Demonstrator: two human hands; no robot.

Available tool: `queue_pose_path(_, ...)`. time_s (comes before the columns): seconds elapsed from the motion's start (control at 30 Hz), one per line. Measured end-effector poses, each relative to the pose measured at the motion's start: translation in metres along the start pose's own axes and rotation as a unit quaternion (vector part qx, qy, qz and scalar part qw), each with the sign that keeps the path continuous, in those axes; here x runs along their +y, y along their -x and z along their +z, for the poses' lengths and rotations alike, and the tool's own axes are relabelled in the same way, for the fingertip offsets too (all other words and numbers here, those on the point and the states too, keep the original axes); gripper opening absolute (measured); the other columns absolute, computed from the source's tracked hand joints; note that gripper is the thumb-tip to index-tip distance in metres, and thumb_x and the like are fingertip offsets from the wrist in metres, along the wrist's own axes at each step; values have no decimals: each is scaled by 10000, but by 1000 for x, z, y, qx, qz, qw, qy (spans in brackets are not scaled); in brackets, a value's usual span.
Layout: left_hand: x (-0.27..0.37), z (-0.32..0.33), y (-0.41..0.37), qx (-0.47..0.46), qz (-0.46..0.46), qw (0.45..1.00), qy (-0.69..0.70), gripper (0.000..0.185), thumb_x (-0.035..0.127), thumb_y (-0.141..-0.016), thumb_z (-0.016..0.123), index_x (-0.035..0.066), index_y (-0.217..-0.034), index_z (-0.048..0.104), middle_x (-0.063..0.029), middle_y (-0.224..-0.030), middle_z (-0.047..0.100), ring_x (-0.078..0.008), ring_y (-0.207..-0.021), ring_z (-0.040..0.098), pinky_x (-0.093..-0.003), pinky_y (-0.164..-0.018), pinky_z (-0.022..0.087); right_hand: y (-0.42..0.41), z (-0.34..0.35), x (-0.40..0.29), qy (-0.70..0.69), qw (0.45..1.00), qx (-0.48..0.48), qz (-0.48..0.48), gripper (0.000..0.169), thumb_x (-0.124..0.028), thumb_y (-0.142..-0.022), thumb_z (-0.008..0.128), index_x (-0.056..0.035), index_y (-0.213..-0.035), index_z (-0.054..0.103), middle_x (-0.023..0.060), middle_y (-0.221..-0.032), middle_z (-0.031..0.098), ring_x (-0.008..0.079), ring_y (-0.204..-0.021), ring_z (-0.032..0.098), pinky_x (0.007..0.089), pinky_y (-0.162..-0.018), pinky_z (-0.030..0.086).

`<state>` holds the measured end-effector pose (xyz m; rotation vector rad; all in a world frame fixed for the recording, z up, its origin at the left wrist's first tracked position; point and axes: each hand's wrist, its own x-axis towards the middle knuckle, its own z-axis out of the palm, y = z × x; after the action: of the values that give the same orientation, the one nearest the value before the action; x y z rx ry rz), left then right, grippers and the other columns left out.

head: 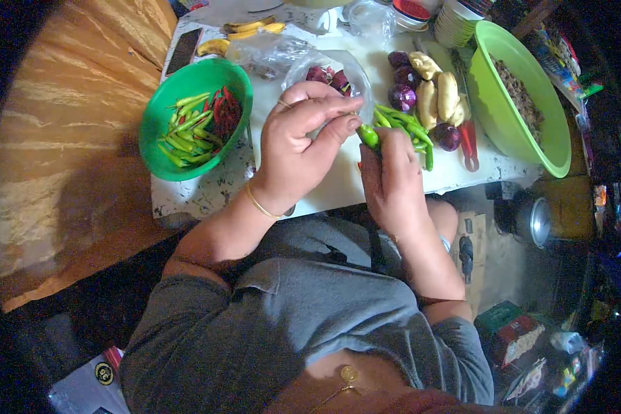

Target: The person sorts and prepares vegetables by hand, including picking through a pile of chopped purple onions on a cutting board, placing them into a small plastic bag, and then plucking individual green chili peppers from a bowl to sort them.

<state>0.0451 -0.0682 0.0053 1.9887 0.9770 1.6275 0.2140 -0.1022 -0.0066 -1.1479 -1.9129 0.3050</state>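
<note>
Between my two hands is a green chili pepper [368, 136], held above the table. My left hand [310, 129] pinches its stem end between thumb and fingers. The body of the pepper is gripped by my right hand [393, 176], whose fingers hide part of it. More green chili peppers [406, 126] lie in a pile on the white surface just beyond my right hand. To the left, a green plastic basin [150, 150] holds green chilies [186, 137] and red chilies [226, 111]. Behind my left hand, a clear plastic bag [359, 77] contains red onions [318, 75].
Ginger-like roots [447, 95], red onions [403, 97] and a red-handled tool [468, 145] lie right of the chilies. A large light-green basin [553, 129] with brown contents leans at the right. Bananas [248, 28], a phone [184, 52] and stacked bowls [455, 23] sit farther back.
</note>
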Motion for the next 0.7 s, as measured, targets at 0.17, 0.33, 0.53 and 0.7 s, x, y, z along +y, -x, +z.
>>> queue_pose_path(0.17,0,-31,-14,-56,88,992,-74,233,17,-825,750,66,-1053,750,-105,-1001,648,-225,-939,634,-307,-844,515,-27,-16,-22,4,996,-87,4,239,-2,-894,621,2,-1115,529,238,-970,596,456,-886,594,474,-757,485)
queue_pose_path(0.33,-5,-44,-8,-62,95,991,-71,111,62,-813,736,34,-895,667,-114,-926,629,-302,-890,609,-381,-797,508,-30,-9,-29,-21,989,-147,8,223,-12,-900,613,1,-1105,525,240,-941,590,463,-866,596,480,-743,486)
queue_pose_path(0.53,-15,-44,-2,-11,118,974,-193,133,22,-767,714,52,-839,606,-103,-904,616,-324,-844,584,-421,-767,467,-32,12,-42,181,974,-135,12,203,-17,-887,597,1,-1071,512,222,-916,584,401,-800,632,474,-659,519)
queue_pose_path(0.7,-17,-45,-4,48,120,943,-307,149,3,-740,710,66,-838,618,-85,-898,620,-324,-830,585,-429,-749,459,-41,14,-58,297,942,-152,41,179,2,-864,581,-10,-1028,508,195,-892,574,361,-776,645,451,-636,540)
